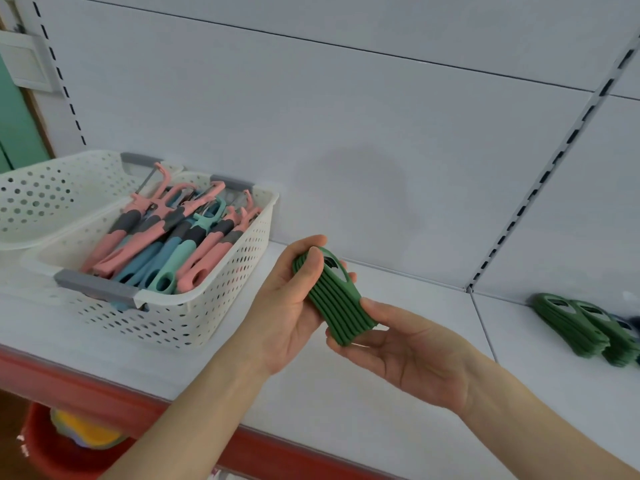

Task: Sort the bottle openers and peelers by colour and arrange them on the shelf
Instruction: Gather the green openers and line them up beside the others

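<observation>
A stack of several dark green bottle openers is held above the white shelf. My left hand grips its upper end, thumb over the top edge. My right hand holds the lower end from beneath, thumb on the side. A white perforated basket at the left holds several peelers with pink, blue and teal handles. More green bottle openers lie in rows on the shelf at the far right.
A second white basket sits behind the first at the left. The shelf has a red front edge. A slotted upright divides the back panel. Below the shelf at the lower left stands a red tub.
</observation>
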A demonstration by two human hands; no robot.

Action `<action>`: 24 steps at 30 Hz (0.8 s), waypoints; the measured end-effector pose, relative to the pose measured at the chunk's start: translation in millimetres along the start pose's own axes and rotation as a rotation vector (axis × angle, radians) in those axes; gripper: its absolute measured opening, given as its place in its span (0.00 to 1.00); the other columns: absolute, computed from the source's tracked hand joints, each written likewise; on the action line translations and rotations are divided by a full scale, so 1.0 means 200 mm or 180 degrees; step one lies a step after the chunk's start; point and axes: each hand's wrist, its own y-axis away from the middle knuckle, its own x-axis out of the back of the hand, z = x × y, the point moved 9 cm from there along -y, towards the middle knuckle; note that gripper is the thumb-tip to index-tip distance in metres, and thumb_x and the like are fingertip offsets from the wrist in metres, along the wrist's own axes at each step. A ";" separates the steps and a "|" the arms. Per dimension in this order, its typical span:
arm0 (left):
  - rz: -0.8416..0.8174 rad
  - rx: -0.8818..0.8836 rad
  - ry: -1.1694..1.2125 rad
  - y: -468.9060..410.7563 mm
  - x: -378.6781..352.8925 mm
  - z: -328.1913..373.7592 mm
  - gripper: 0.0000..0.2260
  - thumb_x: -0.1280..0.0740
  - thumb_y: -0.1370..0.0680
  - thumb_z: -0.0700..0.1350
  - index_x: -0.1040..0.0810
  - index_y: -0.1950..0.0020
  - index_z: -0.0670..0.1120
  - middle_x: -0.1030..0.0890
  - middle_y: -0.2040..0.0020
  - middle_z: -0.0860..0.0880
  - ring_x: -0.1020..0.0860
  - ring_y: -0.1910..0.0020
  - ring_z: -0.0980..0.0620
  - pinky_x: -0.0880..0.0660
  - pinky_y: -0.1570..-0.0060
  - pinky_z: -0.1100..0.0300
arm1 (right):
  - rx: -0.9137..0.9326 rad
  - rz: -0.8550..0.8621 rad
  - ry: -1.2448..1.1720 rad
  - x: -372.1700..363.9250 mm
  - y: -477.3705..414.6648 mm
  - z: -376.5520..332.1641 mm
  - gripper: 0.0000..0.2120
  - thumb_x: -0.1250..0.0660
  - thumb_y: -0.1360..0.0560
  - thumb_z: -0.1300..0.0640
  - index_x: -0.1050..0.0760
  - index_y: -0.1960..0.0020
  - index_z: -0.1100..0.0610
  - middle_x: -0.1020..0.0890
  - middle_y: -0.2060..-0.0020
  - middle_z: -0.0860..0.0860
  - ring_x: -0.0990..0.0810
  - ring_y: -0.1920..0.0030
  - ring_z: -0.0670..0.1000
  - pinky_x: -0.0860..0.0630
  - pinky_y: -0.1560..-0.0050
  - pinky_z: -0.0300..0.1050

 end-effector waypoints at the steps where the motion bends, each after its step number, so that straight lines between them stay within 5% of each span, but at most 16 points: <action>1: 0.0044 0.0012 -0.0004 0.00 0.01 -0.01 0.12 0.37 0.30 0.46 0.25 0.47 0.47 0.24 0.55 0.41 0.18 0.57 0.47 0.20 0.57 0.55 | 0.0152 0.0121 0.0390 0.01 0.01 -0.03 0.19 0.32 0.33 0.57 0.22 0.46 0.67 0.18 0.55 0.63 0.17 0.56 0.58 0.18 0.57 0.45; 6: 0.0150 0.0095 0.0022 -0.02 0.04 -0.05 0.13 0.37 0.30 0.47 0.26 0.47 0.46 0.24 0.58 0.41 0.18 0.58 0.48 0.20 0.57 0.56 | 0.1648 0.1393 0.2673 0.04 0.15 -0.25 0.02 0.32 0.28 0.55 0.22 0.56 0.49 0.16 0.61 0.46 0.18 0.60 0.42 0.21 0.54 0.36; 8: 0.0055 0.0151 0.0026 -0.02 0.02 -0.07 0.13 0.37 0.29 0.48 0.27 0.46 0.46 0.23 0.58 0.41 0.19 0.57 0.47 0.20 0.56 0.56 | 0.1904 0.1451 0.3190 -0.03 0.17 -0.24 0.07 0.31 0.28 0.54 0.26 0.58 0.42 0.18 0.62 0.42 0.20 0.61 0.40 0.24 0.57 0.31; 12: -0.0092 0.0265 0.0071 -0.02 -0.01 -0.09 0.12 0.38 0.28 0.47 0.28 0.45 0.46 0.24 0.57 0.41 0.21 0.54 0.45 0.20 0.57 0.55 | 0.2113 0.1546 0.3263 -0.05 0.18 -0.21 0.10 0.31 0.28 0.56 0.28 0.56 0.41 0.19 0.61 0.42 0.22 0.63 0.43 0.26 0.60 0.32; 18: -0.0312 0.0431 0.0108 -0.01 -0.04 -0.13 0.11 0.38 0.27 0.48 0.28 0.46 0.47 0.23 0.56 0.41 0.20 0.57 0.47 0.21 0.58 0.55 | 0.2138 0.1795 0.3110 -0.05 0.21 -0.18 0.12 0.29 0.29 0.56 0.31 0.57 0.44 0.20 0.58 0.45 0.19 0.61 0.50 0.21 0.56 0.50; 24: -0.0551 0.0616 0.0039 0.02 -0.09 -0.16 0.11 0.39 0.26 0.49 0.29 0.46 0.48 0.25 0.53 0.40 0.22 0.56 0.47 0.20 0.59 0.53 | 0.2127 0.2034 0.3163 -0.05 0.25 -0.14 0.16 0.27 0.32 0.57 0.34 0.55 0.48 0.21 0.57 0.48 0.21 0.59 0.51 0.26 0.62 0.40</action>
